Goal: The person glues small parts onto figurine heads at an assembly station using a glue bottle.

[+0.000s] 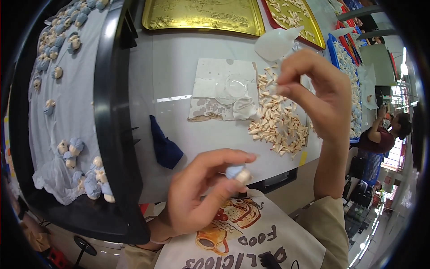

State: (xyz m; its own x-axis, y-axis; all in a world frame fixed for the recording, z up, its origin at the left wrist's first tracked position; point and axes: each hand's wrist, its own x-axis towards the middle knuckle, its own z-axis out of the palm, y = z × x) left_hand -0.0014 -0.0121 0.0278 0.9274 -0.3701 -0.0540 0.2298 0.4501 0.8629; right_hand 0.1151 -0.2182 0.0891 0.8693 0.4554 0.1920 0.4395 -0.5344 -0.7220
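Observation:
Near the table's front edge, my left hand (201, 190) pinches a small figurine (238, 172), pale blue on top and cream below, between thumb and fingers. My right hand (316, 92) is raised over a pile of small cream pointed pieces (277, 123) with reddish-brown edges. Its thumb and forefinger are pressed together. Whatever is between those fingertips is too small to make out. Just beyond the right hand lies a whitish squeeze bottle (275, 44) with a narrow nozzle. Left of the pile, a worn white board (215, 74) bears a clear round dish (234, 87) and a crumpled white wad (245, 108).
A black-rimmed tray (103, 112) at left holds several blue and cream figurines (92, 186) on pale cloth. Dark blue cloth (163, 145) lies beside it. Gold trays (201, 18) stand at the back. On the right are a blue tray (332, 45) and a co-worker (380, 134).

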